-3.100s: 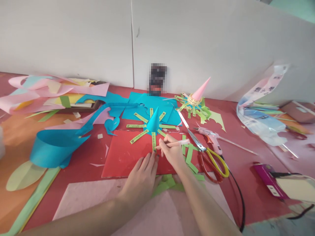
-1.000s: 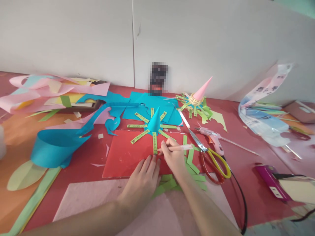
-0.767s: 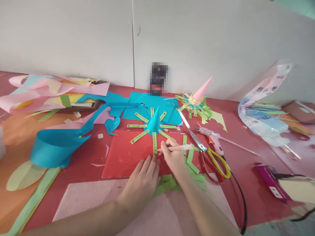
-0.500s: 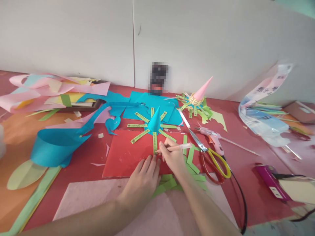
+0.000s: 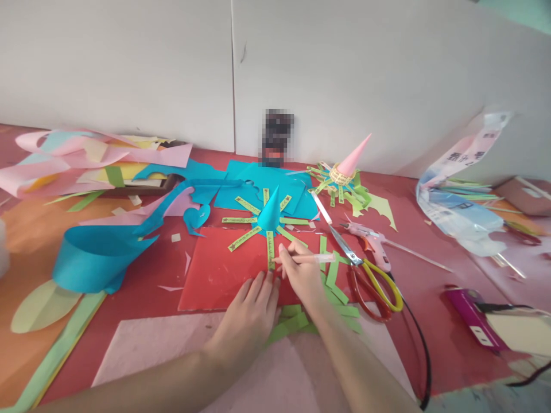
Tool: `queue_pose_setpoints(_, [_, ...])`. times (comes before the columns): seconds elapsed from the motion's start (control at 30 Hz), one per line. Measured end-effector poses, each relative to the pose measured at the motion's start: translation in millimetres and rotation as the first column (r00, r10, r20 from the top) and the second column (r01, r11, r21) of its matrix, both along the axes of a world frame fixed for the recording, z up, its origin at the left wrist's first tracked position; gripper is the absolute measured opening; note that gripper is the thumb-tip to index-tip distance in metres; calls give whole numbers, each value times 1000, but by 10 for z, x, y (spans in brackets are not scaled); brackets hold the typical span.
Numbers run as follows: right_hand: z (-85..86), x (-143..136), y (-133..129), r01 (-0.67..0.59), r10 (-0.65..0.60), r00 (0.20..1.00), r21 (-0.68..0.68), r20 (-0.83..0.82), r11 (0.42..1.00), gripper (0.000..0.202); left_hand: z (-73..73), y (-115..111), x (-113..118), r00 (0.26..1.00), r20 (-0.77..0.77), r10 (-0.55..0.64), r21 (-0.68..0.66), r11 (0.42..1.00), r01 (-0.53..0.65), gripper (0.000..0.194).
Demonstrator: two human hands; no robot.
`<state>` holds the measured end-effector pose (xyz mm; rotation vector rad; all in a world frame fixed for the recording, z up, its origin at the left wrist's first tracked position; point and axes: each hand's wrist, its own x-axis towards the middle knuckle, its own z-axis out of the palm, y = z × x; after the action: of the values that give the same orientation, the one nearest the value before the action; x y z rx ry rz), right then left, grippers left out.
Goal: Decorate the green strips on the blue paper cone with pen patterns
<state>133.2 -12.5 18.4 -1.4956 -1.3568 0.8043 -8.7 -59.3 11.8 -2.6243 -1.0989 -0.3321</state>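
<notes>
A blue paper cone (image 5: pixel 269 213) stands upright with several green paper strips around its base, most bearing dark marks. The front strip (image 5: pixel 270 246) points toward me over a red sheet (image 5: pixel 215 275). My right hand (image 5: pixel 301 275) grips a pale pink pen (image 5: pixel 312 258), its tip at the lower part of that strip. My left hand (image 5: pixel 253 304) lies flat on the red sheet, fingers stretched out, fingertips by the strip's near end. Loose green strips (image 5: pixel 293 324) lie beside and below my right hand.
Yellow-and-red scissors (image 5: pixel 365 269) and a pink glue gun (image 5: pixel 372 241) lie to the right, before a purple power strip (image 5: pixel 473 318). Behind stands a pink cone (image 5: pixel 353 158) with green strips. A blue paper ring (image 5: pixel 92 258) and piled paper (image 5: pixel 107 155) occupy the left.
The pen tip has shifted slightly up along the front strip. My left hand holds its place.
</notes>
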Motion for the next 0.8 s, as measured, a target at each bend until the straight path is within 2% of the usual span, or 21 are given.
queue_pose_setpoints(0.27, [-24, 12, -2, -4, 3, 999, 6, 42, 1000, 35, -8, -1, 4, 1000, 2, 0, 1, 1000, 0, 37])
queue_pose_setpoints(0.47, [-31, 19, 15, 43, -45, 993, 28, 106, 999, 30, 2, 9, -2, 1000, 16, -4, 25, 1000, 4, 36])
queue_pose_setpoints(0.8, [13, -3, 2, 13, -13, 999, 0, 37, 1000, 35, -23, 6, 11, 1000, 9, -10, 14, 1000, 10, 36])
